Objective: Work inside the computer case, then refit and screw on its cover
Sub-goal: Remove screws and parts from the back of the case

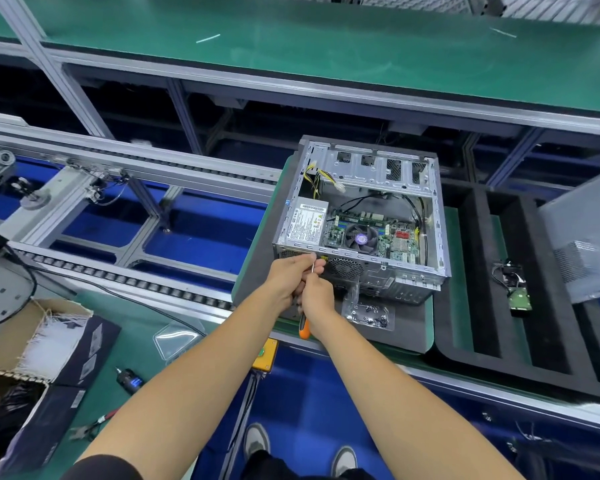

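At the case rear, both hands — right, left — grip a screwdriver (orange-handled).

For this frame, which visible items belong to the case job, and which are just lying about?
Job:
computer case, open
screwdriver, gripped by right hand, shaft steadied by left hand
bag of screws
grey cover panel

Lying about:
cardboard box
pliers
hard drive in foam tray
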Demonstrator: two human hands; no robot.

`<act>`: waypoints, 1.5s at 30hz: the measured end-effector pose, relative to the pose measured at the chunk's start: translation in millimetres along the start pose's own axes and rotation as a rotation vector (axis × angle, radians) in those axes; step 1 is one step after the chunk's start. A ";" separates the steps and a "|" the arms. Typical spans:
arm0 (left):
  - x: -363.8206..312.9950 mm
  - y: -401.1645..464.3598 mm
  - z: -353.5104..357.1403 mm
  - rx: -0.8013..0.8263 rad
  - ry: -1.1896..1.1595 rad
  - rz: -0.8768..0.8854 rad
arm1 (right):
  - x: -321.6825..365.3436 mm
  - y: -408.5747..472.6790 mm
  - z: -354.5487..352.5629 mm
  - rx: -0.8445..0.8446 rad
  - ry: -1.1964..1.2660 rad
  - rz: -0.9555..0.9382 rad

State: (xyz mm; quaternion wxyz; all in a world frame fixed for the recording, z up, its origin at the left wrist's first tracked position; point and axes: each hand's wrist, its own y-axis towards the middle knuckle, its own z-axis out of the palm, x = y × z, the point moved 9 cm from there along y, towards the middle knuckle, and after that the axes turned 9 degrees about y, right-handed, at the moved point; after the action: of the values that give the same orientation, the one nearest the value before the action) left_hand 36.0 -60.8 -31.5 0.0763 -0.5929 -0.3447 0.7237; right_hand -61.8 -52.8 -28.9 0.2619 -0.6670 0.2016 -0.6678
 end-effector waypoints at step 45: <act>31.7 -88.8 -25.3 -0.073 0.301 0.069 | 18.8 2.3 11.1 0.146 -0.011 0.011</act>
State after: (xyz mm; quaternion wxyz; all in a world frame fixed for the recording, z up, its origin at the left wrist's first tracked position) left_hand 23.5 32.7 -6.2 0.0805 -0.7087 -0.3347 0.6158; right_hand -50.0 -65.3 -15.3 0.3145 -0.6488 0.1545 -0.6755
